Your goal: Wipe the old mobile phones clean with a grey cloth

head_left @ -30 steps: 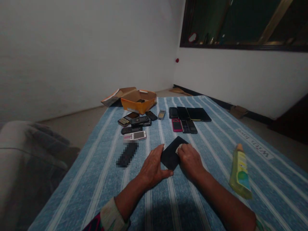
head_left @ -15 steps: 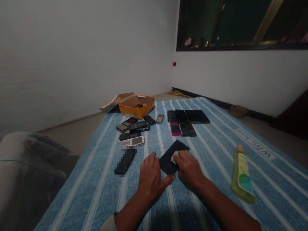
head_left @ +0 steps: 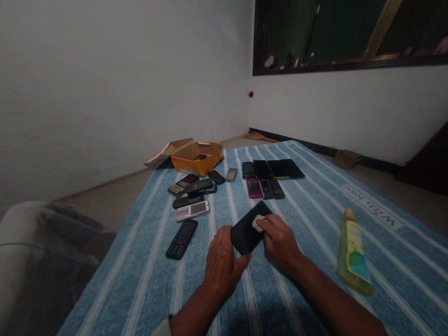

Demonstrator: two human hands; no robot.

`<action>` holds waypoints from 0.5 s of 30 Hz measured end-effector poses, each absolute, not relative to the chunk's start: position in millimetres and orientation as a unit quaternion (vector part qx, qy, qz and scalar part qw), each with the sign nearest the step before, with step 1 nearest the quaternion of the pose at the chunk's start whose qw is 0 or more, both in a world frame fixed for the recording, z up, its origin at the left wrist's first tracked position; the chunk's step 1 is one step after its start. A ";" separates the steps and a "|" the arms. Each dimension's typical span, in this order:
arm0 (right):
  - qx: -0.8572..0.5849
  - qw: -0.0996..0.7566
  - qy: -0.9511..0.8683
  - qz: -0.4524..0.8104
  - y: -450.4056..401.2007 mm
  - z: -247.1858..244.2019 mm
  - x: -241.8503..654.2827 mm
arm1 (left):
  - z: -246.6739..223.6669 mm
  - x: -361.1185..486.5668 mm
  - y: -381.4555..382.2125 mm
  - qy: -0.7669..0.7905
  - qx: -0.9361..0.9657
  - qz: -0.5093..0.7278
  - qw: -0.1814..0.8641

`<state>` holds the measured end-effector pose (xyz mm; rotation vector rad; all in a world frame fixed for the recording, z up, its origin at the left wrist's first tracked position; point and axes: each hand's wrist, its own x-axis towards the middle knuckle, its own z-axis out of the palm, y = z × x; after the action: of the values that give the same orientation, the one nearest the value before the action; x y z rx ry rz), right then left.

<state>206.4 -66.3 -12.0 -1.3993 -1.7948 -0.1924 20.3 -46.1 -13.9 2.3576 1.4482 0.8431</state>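
Note:
A black smartphone lies at a slant on the striped cloth between my hands. My left hand grips its near left edge, fingers along one side and thumb at the lower corner. Pinched in the fingers of my right hand is a small wad of white cloth, pressed on the phone's dark face. To the left of my left hand is a black keypad phone. A pink and white phone lies just beyond it.
Several keypad phones are piled before an open orange box. Farther right, dark phones lie in rows with a pink-framed phone. A bottle of yellow-green liquid stands or lies on the striped cloth at right.
My right hand has slid slightly right with the cloth wad across the phone's face. My left hand stays at the phone's edge. The view has shifted a little.

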 end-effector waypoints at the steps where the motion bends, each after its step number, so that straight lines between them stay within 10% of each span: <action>1: -0.554 0.437 -0.704 -0.083 -65.3 -10.4 209.2 | -12.3 19.8 -46.4 0.488 0.812 0.291 0.134; 8: -0.568 0.464 -0.658 -0.170 -52.7 14.9 230.9 | -8.6 15.9 -41.7 0.442 0.840 0.288 0.128; 15: -0.667 0.237 -0.681 -0.186 -44.7 39.0 229.6 | -8.6 11.6 -38.4 0.423 0.847 0.298 0.123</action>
<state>229.6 -44.7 39.0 -1.8291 -1.8664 -0.5087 11.6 -38.4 -8.6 2.4695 1.2351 0.8691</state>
